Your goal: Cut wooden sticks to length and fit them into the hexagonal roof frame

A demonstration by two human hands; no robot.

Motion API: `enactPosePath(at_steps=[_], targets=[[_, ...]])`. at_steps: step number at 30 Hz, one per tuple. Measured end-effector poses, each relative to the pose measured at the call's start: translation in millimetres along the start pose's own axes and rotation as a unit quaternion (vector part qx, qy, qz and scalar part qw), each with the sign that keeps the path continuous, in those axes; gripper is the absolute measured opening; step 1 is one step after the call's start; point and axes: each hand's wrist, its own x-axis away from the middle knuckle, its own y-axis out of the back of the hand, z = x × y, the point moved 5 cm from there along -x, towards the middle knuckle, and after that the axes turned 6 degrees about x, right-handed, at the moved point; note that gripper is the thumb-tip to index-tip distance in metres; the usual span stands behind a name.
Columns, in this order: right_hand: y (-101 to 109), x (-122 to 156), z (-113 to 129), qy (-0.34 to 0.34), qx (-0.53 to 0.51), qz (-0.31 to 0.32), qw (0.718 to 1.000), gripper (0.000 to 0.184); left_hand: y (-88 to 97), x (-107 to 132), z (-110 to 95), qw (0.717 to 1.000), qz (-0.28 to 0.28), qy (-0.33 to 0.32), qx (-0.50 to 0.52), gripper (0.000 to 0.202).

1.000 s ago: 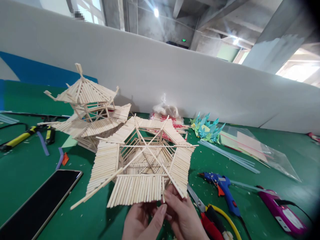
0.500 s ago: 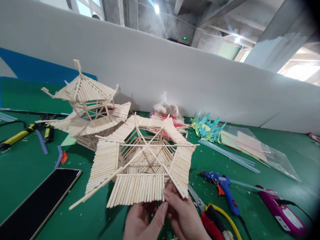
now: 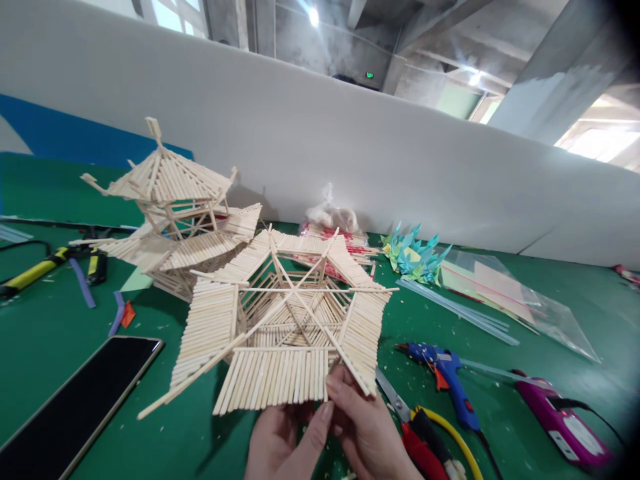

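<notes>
A six-sided roof model of thin wooden sticks stands in front of me, with bare ribs crossing over its open middle. At the right end of its front panel, my right hand pinches a wooden stick between thumb and finger. My left hand is closed just below that panel's lower edge, its thumb near the stick's lower end. The left fingers are partly hidden under the panel, and what they hold cannot be made out. Behind on the left stands a stick pavilion with a pointed roof.
On the green table lie a phone, a blue glue gun, red-handled scissors, yellow-handled pliers, a purple device, clear glue sticks and a paper-folded piece. A white partition rises behind.
</notes>
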Motion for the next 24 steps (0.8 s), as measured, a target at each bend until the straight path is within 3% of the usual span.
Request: enactPosePath(at_steps=[8,16,24], targets=[[1.1,0.9,0.5,0.002,0.002,-0.006,1.000,0.028,-0.7,0.2,-1.7,1.000,-0.006,-0.006,-0.009,0.046],[3.0,0.3,-2.2,0.000,-0.008,0.009,1.000,0.026,-6.5,4.2,-7.9,1.000,0.018,0.008,0.016,0.029],[2.9,3.7,-0.8,-0.023,0.001,-0.011,1.000,0.021,-6.2,4.8,-9.2,1.000,0.006,0.000,0.008,0.041]])
